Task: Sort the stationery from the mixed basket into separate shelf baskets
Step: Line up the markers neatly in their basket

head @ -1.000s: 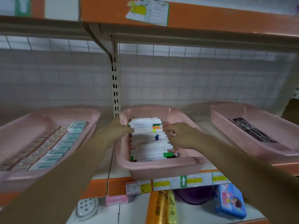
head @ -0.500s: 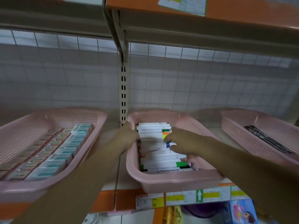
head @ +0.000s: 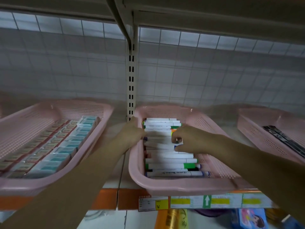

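Still pinches at a white marker (head: 158, 142) with the right hand (head: 191, 141), thumb and forefinger curled close on the barrel and the other fingers bent over its neighbours; cannot tell whether lifting it clear or only nudging it into line. Braces with the left hand (head: 132, 134) meanwhile, fingers laid fairly straight against the cap ends by the left wall, gripping nothing. Keeps both hands at nearly the same spots on the row of markers (head: 170, 162) as a second ago; changes only the right thumb and forefinger, now parted just enough to show white barrel between them. Leans in closer too, so fills more of the view with the middle basket (head: 165, 187). Reads as squaring and packing rather than fetching: probably the tail end of one placement, with markers lying crosswise and stacked from back wall to front rim. Leaves alone the left basket (head: 49, 184) with its rows of small boxes (head: 54, 156) and the right basket (head: 247, 129) with one dark flat pack (head: 283, 141). Shows no mixed basket, so gives no way to judge how much sorting remains. Finds all three baskets side by side on one shelf, above the price labels (head: 206, 200).
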Demonstrator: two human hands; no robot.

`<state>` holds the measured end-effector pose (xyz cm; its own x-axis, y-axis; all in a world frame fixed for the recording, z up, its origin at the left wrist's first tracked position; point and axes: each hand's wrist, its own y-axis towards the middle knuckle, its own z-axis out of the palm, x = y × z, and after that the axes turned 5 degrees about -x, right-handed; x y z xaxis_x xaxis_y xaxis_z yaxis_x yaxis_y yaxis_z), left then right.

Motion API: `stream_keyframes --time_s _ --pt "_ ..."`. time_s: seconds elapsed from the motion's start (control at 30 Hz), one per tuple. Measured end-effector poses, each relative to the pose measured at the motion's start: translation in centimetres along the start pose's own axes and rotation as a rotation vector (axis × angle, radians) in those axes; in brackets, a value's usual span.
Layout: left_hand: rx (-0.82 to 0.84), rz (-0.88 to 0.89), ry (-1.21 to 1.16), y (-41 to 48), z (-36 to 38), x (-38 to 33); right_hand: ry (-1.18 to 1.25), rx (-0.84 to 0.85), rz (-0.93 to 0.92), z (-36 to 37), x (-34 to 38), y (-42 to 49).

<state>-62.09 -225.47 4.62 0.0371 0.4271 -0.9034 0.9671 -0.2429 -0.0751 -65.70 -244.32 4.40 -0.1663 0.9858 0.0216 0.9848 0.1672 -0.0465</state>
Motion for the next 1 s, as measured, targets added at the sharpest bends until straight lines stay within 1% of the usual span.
stream_keyframes --time_s 0.07,0.1,0.2,0.33,0.43,0.6,0.8,0.87,0.93,1.0 --pt "-0.007 -0.014 0.004 -0.2 0.0 -0.3 0.012 -0.044 0.013 -0.1 -0.2 0.6" --pt "-0.014 -0.021 0.015 -0.2 0.0 -0.3 0.038 -0.040 0.026 0.0 -0.3 1.0" --pt "-0.011 -0.007 0.041 -0.1 -0.1 0.0 0.094 0.051 0.102 0.9 -0.2 2.6" --pt "-0.018 -0.035 -0.010 -0.2 0.0 -0.1 0.149 0.184 0.174 2.0 0.0 3.6" --pt "-0.022 -0.030 -0.038 0.0 0.0 0.1 0.183 0.259 0.157 1.7 0.0 2.5" --pt "-0.028 -0.041 -0.061 0.3 0.1 0.7 0.070 0.355 0.046 1.7 0.3 -0.5" --pt "-0.021 -0.029 -0.075 0.5 0.1 1.0 -0.018 0.457 -0.018 1.0 1.2 -3.4" --pt "-0.021 -0.025 -0.082 0.6 0.2 1.0 -0.021 0.423 -0.034 0.7 1.3 -3.7" --pt "-0.024 -0.021 -0.088 0.6 0.2 1.0 0.051 0.287 -0.038 0.3 1.3 -3.4" --pt "-0.031 -0.025 -0.084 0.7 0.2 1.1 0.172 0.158 -0.014 0.4 1.1 -2.5"
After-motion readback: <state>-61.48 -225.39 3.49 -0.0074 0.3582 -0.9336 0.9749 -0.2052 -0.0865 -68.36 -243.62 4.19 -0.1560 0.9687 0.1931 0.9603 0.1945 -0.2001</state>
